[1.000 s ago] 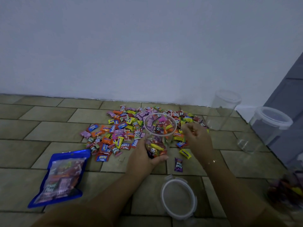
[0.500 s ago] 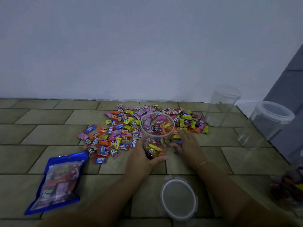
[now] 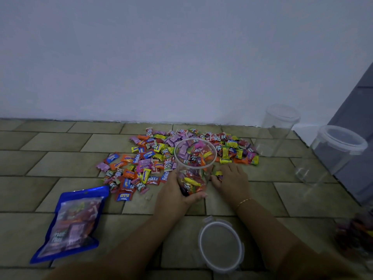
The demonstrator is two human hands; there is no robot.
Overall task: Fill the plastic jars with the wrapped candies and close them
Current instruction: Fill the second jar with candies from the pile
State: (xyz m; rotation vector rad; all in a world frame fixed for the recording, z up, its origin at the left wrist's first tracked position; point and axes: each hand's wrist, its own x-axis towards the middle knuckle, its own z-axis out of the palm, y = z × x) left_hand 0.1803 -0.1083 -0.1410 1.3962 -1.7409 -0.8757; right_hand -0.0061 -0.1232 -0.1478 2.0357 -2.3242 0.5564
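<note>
Left hand (image 3: 175,194): wrapped round the lower wall of the open jar (image 3: 192,168) at frame centre, thumb across the near side, steadying it upright on the tiled floor (image 3: 60,164).
Right hand (image 3: 229,178): just right of the jar, palm down, fingers curled over a few wrapped candies on the tiles; exact count not clear.
Open jar: clear plastic, no lid on, already well stocked with sweets, short of the rim.
Candy pile (image 3: 153,158): spread behind and to the left and right of the jar, across the middle of the frame.
Loose lid (image 3: 221,243): flat on the floor, lower centre, well apart from the jar.
Other jars: two lidded empty ones (image 3: 277,130) (image 3: 333,156) at the right edge; a candy-filled one (image 3: 355,235), blurred, lower right.
Blue candy bag (image 3: 70,223): lying lower left.
Likely step: gathering another handful for the open jar.
Risk, spill: sweets slipping from a loose curl on the lift, dropping beside the mouth.
Risk, tip: light jar toppling if the rim gets knocked while held only low down.
Risk, closing: overfilling past the rim, lid then failing to seat.
</note>
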